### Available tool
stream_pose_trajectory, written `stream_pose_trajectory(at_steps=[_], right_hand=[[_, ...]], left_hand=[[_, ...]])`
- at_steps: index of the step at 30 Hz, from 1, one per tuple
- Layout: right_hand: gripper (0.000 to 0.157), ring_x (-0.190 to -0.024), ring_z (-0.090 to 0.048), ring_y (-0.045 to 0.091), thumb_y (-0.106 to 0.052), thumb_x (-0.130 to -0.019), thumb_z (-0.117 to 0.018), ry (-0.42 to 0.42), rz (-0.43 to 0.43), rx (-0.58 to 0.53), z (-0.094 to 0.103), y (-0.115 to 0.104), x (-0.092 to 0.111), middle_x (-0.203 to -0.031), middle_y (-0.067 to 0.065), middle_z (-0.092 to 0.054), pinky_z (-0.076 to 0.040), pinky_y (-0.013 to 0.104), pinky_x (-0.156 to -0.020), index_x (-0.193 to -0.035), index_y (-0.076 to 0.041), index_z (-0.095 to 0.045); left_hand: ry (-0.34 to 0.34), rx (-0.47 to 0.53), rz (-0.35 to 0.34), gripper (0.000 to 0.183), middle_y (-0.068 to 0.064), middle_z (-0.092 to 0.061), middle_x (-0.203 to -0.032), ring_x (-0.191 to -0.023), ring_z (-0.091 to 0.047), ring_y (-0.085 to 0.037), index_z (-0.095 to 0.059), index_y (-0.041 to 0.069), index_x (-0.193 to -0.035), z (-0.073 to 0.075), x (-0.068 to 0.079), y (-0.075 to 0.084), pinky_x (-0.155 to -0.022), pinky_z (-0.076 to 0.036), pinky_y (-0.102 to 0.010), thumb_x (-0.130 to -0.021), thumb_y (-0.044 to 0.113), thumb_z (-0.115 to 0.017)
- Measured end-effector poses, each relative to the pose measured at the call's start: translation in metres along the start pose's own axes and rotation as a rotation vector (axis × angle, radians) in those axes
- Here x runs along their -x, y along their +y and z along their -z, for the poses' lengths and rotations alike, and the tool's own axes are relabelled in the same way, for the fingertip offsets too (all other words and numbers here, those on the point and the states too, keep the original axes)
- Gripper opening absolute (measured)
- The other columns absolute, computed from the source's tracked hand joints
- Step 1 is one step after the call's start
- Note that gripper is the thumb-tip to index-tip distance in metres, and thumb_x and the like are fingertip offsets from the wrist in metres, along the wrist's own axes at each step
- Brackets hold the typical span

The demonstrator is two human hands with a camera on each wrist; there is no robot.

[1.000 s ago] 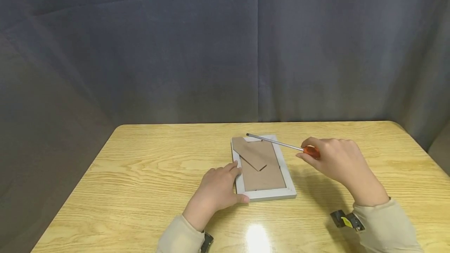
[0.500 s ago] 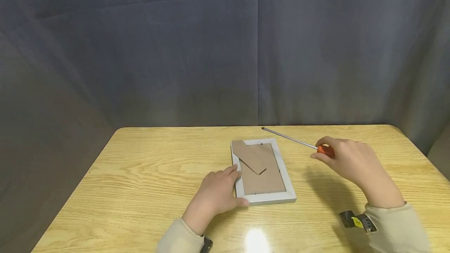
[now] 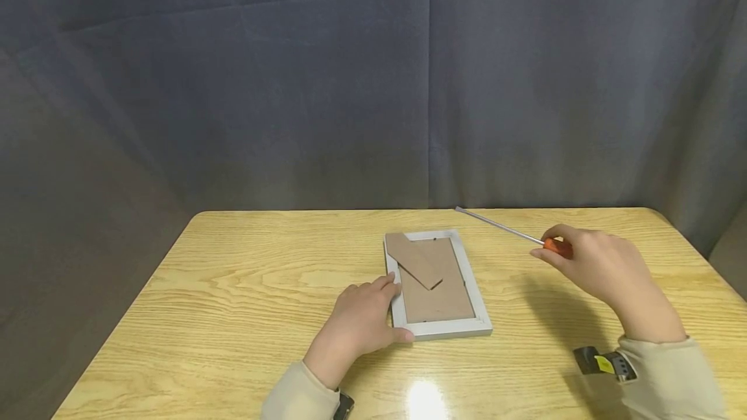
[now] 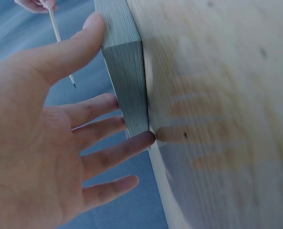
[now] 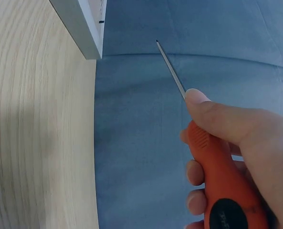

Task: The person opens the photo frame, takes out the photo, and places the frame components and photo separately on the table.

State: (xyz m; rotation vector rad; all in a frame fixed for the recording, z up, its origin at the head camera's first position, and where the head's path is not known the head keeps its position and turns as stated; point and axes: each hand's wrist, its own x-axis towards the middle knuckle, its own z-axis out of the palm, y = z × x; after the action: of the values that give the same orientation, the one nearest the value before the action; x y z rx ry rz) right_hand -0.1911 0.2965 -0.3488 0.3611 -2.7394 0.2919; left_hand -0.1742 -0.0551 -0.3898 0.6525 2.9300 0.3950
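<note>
A picture frame [image 3: 446, 328] with a silver-white border lies face down on the table, its brown backing board [image 3: 439, 306] and folded stand flap [image 3: 411, 259] showing. My left hand [image 3: 360, 316] rests against its lower left corner, thumb on the near border and fingers along the left side. The left wrist view shows those fingers [image 4: 115, 150] fairly straight beside the frame's edge. To the right, my right hand [image 3: 604, 269] grips a screwdriver by its orange handle [image 5: 222, 167]. Its long metal shaft [image 3: 502, 225] points up and left, above the table and apart from the frame.
The wood-grain table [image 3: 233, 303] runs back to a dark blue-grey curtain [image 3: 315, 96]. Black wrist devices [image 3: 607, 364] sit at both beige sleeves [image 3: 671, 381]. Light reflects off the table's near part.
My right hand has drawn the screwdriver rightward, away from above the frame's far end. The left hand and the frame stay in place on the table.
</note>
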Motion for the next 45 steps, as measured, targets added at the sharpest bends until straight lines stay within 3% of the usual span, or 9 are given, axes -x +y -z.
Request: stream_pose_trajectory(at_steps=[8,14,22,27,35,42,45], right_hand=[[0.040,-0.059,-0.051,0.013,-0.051,-0.091,-0.066,-0.083,-0.084,-0.007,0.002,0.011,0.001,-0.074,-0.008,-0.060,-0.037,0.031,-0.046,-0.102,-0.012,-0.068],[0.038,-0.061,-0.052,0.015,-0.046,-0.094,-0.065,-0.083,-0.114,-0.014,0.000,0.021,0.002,-0.075,-0.005,-0.061,-0.037,0.031,-0.047,-0.102,-0.010,-0.068],[0.042,-0.073,-0.063,0.028,-0.038,-0.099,-0.059,-0.146,-0.186,-0.029,0.000,0.035,0.004,-0.092,0.015,-0.068,-0.046,0.043,-0.052,-0.112,0.001,-0.062],[0.039,-0.076,-0.059,0.032,-0.036,-0.100,-0.058,-0.206,-0.248,-0.026,0.000,0.046,0.006,-0.090,0.016,-0.063,-0.045,0.047,-0.056,-0.112,0.000,-0.059],[0.035,-0.080,-0.062,0.036,-0.037,-0.098,-0.062,-0.204,-0.267,-0.046,0.000,0.061,0.013,-0.092,0.017,-0.065,-0.044,0.050,-0.055,-0.108,-0.004,-0.062],[0.055,-0.086,-0.060,0.050,-0.051,-0.095,-0.060,-0.261,-0.384,-0.020,0.001,0.069,0.018,-0.111,0.036,-0.059,-0.042,0.050,-0.052,-0.121,-0.002,-0.059],[0.052,-0.089,-0.059,0.053,-0.047,-0.095,-0.062,-0.252,-0.400,-0.019,0.000,0.070,0.019,-0.112,0.037,-0.058,-0.043,0.051,-0.053,-0.120,-0.001,-0.060]], left_hand=[[0.000,0.005,-0.002,0.083,-0.007,-0.044,-0.152,-0.129,-0.051,-0.032,-0.056,0.009,-0.141,0.001,0.000,0.000,-0.107,-0.039,-0.052,-0.075,0.054,-0.080],[0.012,0.010,-0.006,0.083,-0.008,-0.045,-0.152,-0.129,-0.052,-0.032,-0.056,0.009,-0.140,0.001,0.000,0.000,-0.107,-0.039,-0.052,-0.075,0.053,-0.081],[0.006,0.002,-0.003,0.082,-0.008,-0.045,-0.152,-0.129,-0.052,-0.032,-0.057,0.009,-0.140,0.002,0.000,-0.001,-0.106,-0.039,-0.051,-0.075,0.053,-0.081],[0.005,-0.002,0.000,0.082,-0.007,-0.044,-0.152,-0.129,-0.052,-0.032,-0.056,0.009,-0.140,0.001,-0.001,-0.001,-0.106,-0.039,-0.051,-0.075,0.054,-0.080],[0.002,0.001,-0.002,0.083,-0.007,-0.043,-0.153,-0.130,-0.051,-0.032,-0.056,0.010,-0.141,0.002,-0.001,-0.001,-0.107,-0.038,-0.052,-0.076,0.054,-0.080],[0.005,0.007,-0.007,0.082,-0.008,-0.044,-0.152,-0.129,-0.052,-0.032,-0.056,0.009,-0.140,0.003,0.000,0.000,-0.106,-0.040,-0.052,-0.075,0.054,-0.081],[0.005,0.008,-0.005,0.082,-0.008,-0.044,-0.152,-0.129,-0.052,-0.032,-0.056,0.009,-0.140,0.002,-0.001,0.000,-0.106,-0.040,-0.051,-0.075,0.054,-0.081]])
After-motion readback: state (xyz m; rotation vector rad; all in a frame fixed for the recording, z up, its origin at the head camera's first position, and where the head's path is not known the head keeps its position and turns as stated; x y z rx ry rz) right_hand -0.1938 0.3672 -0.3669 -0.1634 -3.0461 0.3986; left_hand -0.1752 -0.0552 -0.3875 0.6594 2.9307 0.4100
